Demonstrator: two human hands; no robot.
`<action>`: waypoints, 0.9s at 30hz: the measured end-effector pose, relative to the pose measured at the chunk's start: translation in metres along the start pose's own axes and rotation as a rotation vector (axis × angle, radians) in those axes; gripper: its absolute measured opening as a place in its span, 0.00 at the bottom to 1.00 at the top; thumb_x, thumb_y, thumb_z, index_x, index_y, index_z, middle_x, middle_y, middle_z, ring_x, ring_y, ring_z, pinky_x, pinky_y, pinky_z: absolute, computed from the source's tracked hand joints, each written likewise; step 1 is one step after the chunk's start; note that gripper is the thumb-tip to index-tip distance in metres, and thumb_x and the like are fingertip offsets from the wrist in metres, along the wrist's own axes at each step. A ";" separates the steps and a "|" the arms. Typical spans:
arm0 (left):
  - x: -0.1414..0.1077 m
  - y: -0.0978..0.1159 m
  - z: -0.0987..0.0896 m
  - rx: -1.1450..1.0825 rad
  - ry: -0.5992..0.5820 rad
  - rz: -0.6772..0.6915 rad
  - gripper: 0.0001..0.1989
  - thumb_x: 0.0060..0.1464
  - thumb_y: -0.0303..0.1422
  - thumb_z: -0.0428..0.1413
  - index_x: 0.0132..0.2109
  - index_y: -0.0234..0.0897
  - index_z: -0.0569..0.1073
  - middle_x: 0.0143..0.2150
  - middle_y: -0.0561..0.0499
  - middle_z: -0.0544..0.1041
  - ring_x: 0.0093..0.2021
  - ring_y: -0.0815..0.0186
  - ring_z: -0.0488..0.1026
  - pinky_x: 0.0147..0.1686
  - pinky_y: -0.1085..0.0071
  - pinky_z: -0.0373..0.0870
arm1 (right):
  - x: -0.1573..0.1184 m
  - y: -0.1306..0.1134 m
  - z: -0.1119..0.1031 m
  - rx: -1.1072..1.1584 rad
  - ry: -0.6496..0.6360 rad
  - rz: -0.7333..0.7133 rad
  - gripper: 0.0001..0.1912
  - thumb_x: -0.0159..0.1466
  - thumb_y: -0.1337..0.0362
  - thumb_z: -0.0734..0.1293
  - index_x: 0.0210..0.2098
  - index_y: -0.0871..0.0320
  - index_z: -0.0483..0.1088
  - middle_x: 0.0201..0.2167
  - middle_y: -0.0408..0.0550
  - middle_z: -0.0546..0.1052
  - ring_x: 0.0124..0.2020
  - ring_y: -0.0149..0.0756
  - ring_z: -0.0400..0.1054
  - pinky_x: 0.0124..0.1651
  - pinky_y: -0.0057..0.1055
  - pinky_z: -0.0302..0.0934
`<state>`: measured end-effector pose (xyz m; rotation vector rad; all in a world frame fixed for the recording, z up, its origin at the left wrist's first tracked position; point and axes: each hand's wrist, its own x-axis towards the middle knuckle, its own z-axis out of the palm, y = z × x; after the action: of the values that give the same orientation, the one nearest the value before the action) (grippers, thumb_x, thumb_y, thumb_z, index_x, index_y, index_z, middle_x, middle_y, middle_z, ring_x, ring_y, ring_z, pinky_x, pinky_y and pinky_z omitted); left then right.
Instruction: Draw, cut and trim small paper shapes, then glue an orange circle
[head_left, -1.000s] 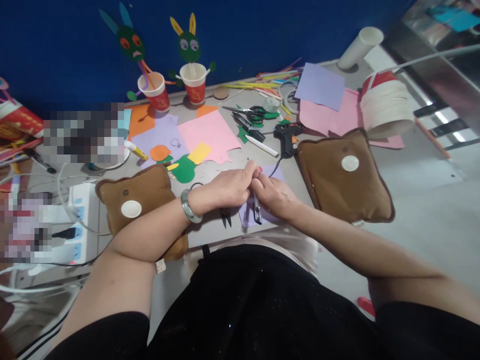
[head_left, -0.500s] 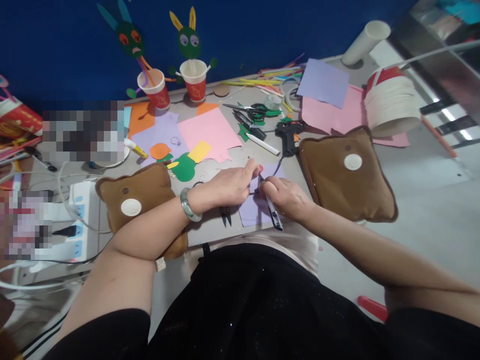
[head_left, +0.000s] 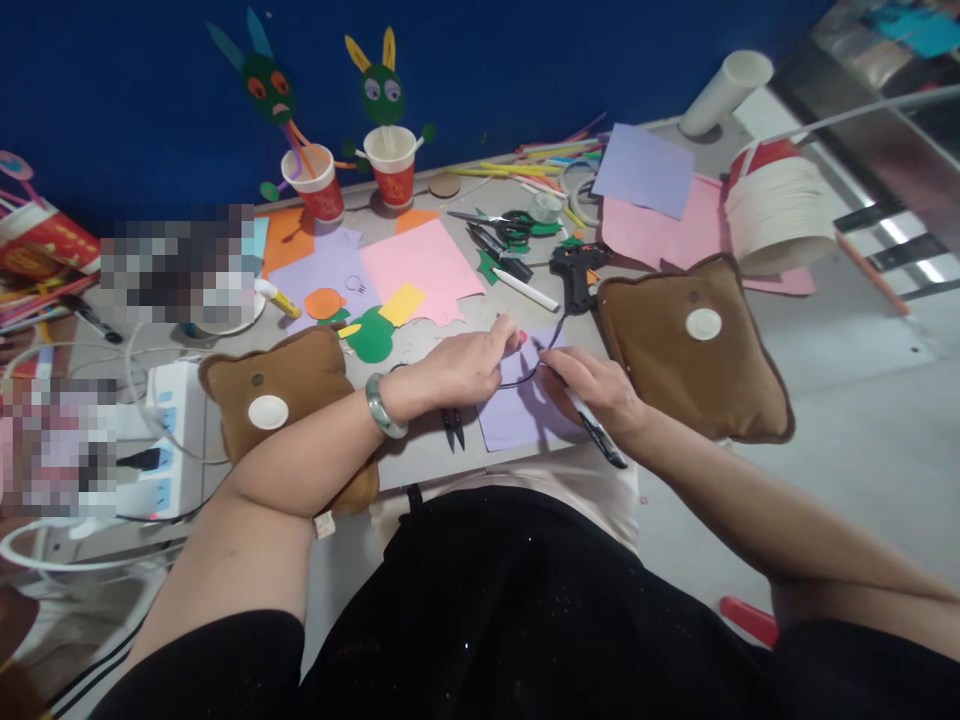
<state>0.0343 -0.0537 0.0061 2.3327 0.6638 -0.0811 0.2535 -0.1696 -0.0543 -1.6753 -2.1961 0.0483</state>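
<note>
My left hand [head_left: 469, 368], with a jade-like bangle on its wrist, is closed over a purple paper sheet [head_left: 517, 428]. At its fingertips shows a small red piece [head_left: 523, 338], too small to make out. A pen [head_left: 598, 430] is gripped in my right hand [head_left: 598, 388], its clip end slanting toward the table's front edge. A black cord [head_left: 517, 383] crosses the sheet between my hands and runs up to a black glue gun [head_left: 574, 278]. Just below my left wrist lie the dark blades of a small cutting tool [head_left: 454, 432], partly hidden.
Two brown cushion-like pads [head_left: 664, 365] flank the hands. Green [head_left: 370, 336] and yellow paper cutouts, pink paper [head_left: 420, 265], scissors [head_left: 514, 226] and a white marker [head_left: 529, 291] lie behind. Two red cups [head_left: 394, 180] hold green-headed puppets. A power strip [head_left: 176, 440] is at left.
My right hand has moved right with the pen, away from my left hand and the red piece. My left hand has stayed almost in place.
</note>
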 end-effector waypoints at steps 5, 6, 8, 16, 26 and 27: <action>0.012 -0.013 0.011 -0.347 0.227 0.048 0.18 0.55 0.20 0.48 0.51 0.41 0.60 0.59 0.41 0.79 0.61 0.58 0.77 0.58 0.57 0.75 | 0.014 0.002 -0.015 -0.032 0.053 0.166 0.20 0.75 0.57 0.57 0.53 0.54 0.77 0.38 0.56 0.81 0.39 0.49 0.75 0.44 0.42 0.68; 0.014 -0.015 0.012 -0.405 0.294 0.045 0.18 0.54 0.19 0.48 0.50 0.42 0.59 0.60 0.41 0.79 0.62 0.59 0.76 0.56 0.59 0.75 | 0.020 0.002 -0.016 -0.028 0.060 0.175 0.19 0.74 0.56 0.58 0.54 0.54 0.77 0.38 0.56 0.81 0.41 0.50 0.75 0.45 0.43 0.68; 0.019 -0.019 0.013 -0.475 0.417 0.035 0.18 0.54 0.19 0.47 0.49 0.42 0.58 0.60 0.41 0.77 0.63 0.62 0.75 0.53 0.63 0.76 | 0.033 0.003 -0.014 -0.011 0.055 0.151 0.20 0.73 0.52 0.62 0.55 0.55 0.76 0.37 0.56 0.80 0.42 0.52 0.74 0.45 0.43 0.67; 0.031 -0.034 0.010 -0.589 0.652 -0.005 0.17 0.52 0.19 0.46 0.45 0.42 0.57 0.49 0.46 0.76 0.57 0.63 0.75 0.45 0.67 0.72 | 0.063 0.013 -0.010 0.268 0.063 0.113 0.08 0.67 0.62 0.69 0.44 0.53 0.78 0.38 0.52 0.84 0.39 0.45 0.76 0.45 0.42 0.70; 0.040 -0.040 0.018 -0.721 0.726 0.025 0.17 0.46 0.18 0.52 0.42 0.41 0.61 0.39 0.52 0.74 0.44 0.65 0.74 0.36 0.68 0.66 | 0.105 0.071 -0.034 0.391 0.218 0.396 0.10 0.60 0.63 0.76 0.39 0.53 0.75 0.34 0.46 0.83 0.35 0.40 0.75 0.47 0.41 0.72; 0.040 -0.040 0.018 -0.722 0.724 0.023 0.17 0.46 0.18 0.53 0.42 0.41 0.62 0.39 0.52 0.74 0.43 0.66 0.74 0.36 0.68 0.66 | 0.111 0.075 -0.032 0.384 0.173 0.388 0.09 0.61 0.63 0.76 0.38 0.52 0.74 0.33 0.47 0.83 0.36 0.40 0.75 0.49 0.41 0.72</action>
<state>0.0518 -0.0225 -0.0415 1.6202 0.8251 0.9006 0.3083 -0.0498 -0.0129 -1.7727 -1.5889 0.3866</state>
